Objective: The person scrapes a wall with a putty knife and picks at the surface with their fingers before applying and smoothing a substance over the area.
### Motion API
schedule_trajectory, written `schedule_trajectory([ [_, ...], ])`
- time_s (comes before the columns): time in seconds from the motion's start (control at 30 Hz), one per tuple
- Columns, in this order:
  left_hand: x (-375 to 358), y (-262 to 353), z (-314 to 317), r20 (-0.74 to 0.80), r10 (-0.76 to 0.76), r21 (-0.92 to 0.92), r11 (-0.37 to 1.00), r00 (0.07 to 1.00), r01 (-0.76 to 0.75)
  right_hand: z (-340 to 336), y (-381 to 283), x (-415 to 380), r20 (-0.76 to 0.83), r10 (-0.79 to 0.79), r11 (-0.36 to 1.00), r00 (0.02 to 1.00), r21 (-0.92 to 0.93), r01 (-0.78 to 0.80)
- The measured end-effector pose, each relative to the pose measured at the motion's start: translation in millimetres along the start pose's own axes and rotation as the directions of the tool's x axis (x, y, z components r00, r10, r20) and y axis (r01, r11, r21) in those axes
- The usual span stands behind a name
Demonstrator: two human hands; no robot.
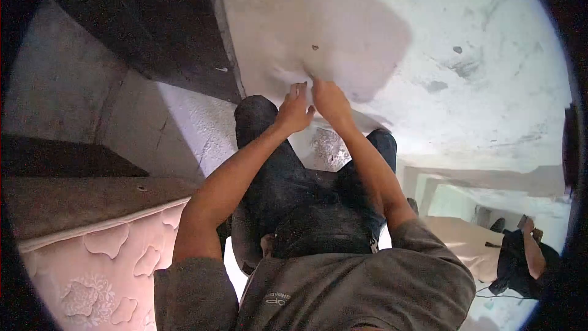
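Observation:
My left hand (295, 111) is raised in front of a pale, stained wall (361, 30), its fingers stretched upward and its thumb apart. Close beside it is my right hand (331, 104), its fingers curled closed near the same wall. A thin dark sliver shows at the right fingertips, but I cannot tell what it is. Just above the hands, a whitish smear (285, 77) marks the wall, with a small chipped spot (315, 47) higher up. My knees (257, 113) are bent on either side of the hands.
On the left is a dark panel (153, 18) meeting the wall's edge. A pink quilted mattress (98, 270) lies at lower left. At lower right, another person (520, 251) in dark clothes has a hand raised with an object in it.

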State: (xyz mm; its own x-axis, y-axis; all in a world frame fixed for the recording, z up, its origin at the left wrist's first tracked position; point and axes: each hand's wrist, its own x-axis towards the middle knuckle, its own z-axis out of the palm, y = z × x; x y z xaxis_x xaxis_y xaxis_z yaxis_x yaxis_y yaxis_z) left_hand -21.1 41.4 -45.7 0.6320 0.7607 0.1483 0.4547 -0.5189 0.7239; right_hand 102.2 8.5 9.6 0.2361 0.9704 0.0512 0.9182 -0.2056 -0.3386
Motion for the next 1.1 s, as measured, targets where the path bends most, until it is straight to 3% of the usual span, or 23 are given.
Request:
schedule_trajectory([
  [0.1,-0.1,1.7,1.7,-0.031,0.003,0.001,1.000,1.000,-0.003,-22.8,-0.6,-2.2,0.095,0.022,0.999,0.995,-0.026,-0.019],
  [0.23,1.7,-4.5,14.3,-0.021,0.065,0.077,0.995,0.998,-0.063,-14.1,-1.8,-2.8,0.059,0.008,0.998,0.998,-0.065,-0.004],
  [0.43,-2.4,5.9,9.0,-0.008,0.039,0.015,0.999,0.999,-0.039,-21.8,1.8,-1.1,0.053,0.003,0.998,0.999,-0.063,0.000],
  [0.5,0.2,5.4,9.8,0.032,0.028,0.029,0.999,0.999,-0.029,-11.6,6.4,6.8,0.146,0.042,0.997,0.988,-0.076,-0.031],
  [0.63,0.7,4.6,10.6,0.041,0.007,0.017,1.000,0.999,-0.008,-20.8,2.5,-1.2,0.048,-0.071,0.988,0.996,-0.132,0.077],
  [0.73,-1.7,5.0,7.9,0.005,0.039,0.034,0.999,0.999,-0.040,-23.3,-4.5,-1.4,0.097,0.047,0.996,0.994,-0.079,-0.039],
  [0.87,2.3,3.5,9.0,0.090,0.048,-0.007,0.999,0.995,-0.047,-17.7,1.0,-1.0,0.115,-0.039,0.994,0.993,-0.099,0.051],
  [0.97,0.3,7.5,1.6,0.006,0.018,0.045,0.999,1.000,-0.018,-33.6,-7.1,-2.6,0.085,-0.010,0.997,0.996,-0.080,0.017],
  [1.03,-1.3,3.4,6.5,-0.040,0.095,0.044,0.995,0.995,-0.093,-26.1,-4.3,-0.9,0.083,0.044,0.996,0.996,-0.080,-0.037],
  [1.1,3.5,-3.3,12.2,-0.002,0.100,0.049,0.994,0.995,-0.100,-6.8,7.2,7.3,0.082,-0.087,0.990,0.993,-0.106,0.095],
])
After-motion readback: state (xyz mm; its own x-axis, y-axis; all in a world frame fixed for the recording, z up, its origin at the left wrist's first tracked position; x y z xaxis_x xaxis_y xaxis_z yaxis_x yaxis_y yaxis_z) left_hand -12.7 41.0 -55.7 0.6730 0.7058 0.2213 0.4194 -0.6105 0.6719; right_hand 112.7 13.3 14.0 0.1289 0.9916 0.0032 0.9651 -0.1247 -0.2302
